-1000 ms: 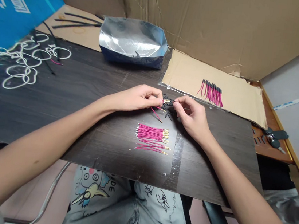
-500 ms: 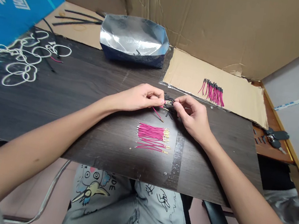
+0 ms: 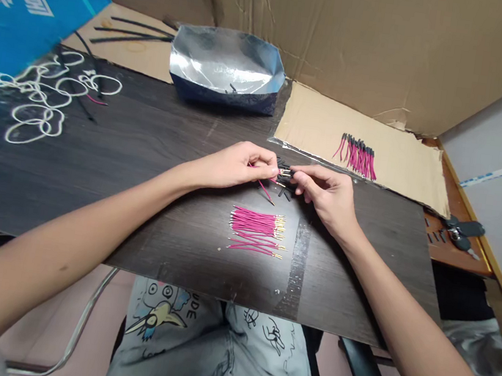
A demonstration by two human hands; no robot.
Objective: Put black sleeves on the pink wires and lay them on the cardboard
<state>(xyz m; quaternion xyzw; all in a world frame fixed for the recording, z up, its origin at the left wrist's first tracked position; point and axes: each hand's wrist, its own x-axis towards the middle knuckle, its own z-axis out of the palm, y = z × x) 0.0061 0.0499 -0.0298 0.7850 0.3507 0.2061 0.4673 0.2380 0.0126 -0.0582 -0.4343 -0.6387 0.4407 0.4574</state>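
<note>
My left hand (image 3: 249, 166) is closed in a pinch on a few red wires (image 3: 266, 191) with gold pin ends. One gold tip points right, towards my right hand (image 3: 320, 188). That hand pinches a short black sleeve (image 3: 292, 173), held at or right beside the gold tip; whether the tip is inside it I cannot tell. Loose black sleeves (image 3: 283, 192) lie on the table under my fingertips. Nearer to me, a row of red wires (image 3: 253, 221) lies side by side, gold ends to the right.
An open silver-lined bag (image 3: 222, 88) with black bits inside stands at the back. Red wires with black ends (image 3: 360, 156) lie on a cardboard sheet (image 3: 315, 119). White cord loops (image 3: 37, 123) lie at left, keys (image 3: 462, 231) at far right.
My right hand has turned slightly, with its fingers more drawn in around the black sleeve. My left hand holds the wires in nearly the same place.
</note>
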